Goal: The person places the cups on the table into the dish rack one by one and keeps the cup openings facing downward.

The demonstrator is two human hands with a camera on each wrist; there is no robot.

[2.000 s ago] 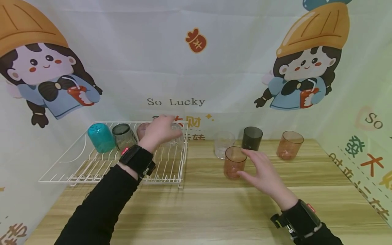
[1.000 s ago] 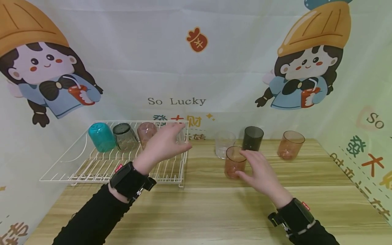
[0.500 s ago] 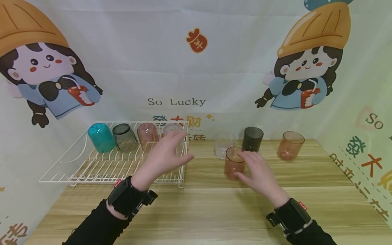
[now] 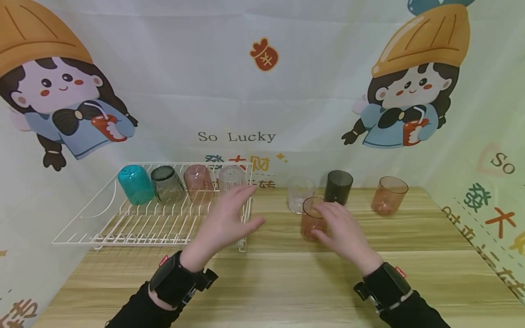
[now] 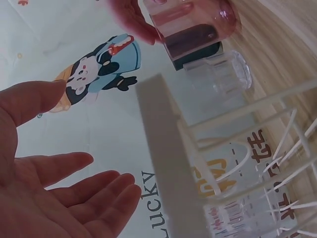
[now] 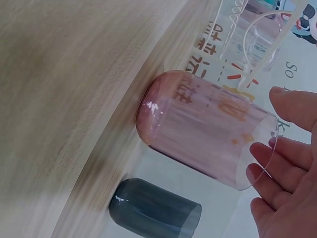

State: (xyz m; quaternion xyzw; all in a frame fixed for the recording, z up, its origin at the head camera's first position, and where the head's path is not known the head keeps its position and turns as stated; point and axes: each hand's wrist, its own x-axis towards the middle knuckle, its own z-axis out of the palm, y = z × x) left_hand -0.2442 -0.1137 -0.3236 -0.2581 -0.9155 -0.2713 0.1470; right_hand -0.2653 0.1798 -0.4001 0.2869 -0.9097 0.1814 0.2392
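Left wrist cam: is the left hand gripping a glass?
No: the left hand is open, with nothing held in its fingers.

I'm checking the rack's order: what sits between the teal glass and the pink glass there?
A single grey glass sits between them, as the head view shows.

Behind the wooden table [image 4: 279,287], a pale backdrop [image 4: 184,68] bears two cartoon figures [image 4: 410,86].

The right grip [image 4: 343,231] partly hides the nearest pink glass [image 4: 308,222], the left grip [image 4: 223,223] a racked clear tumbler [image 4: 231,176].
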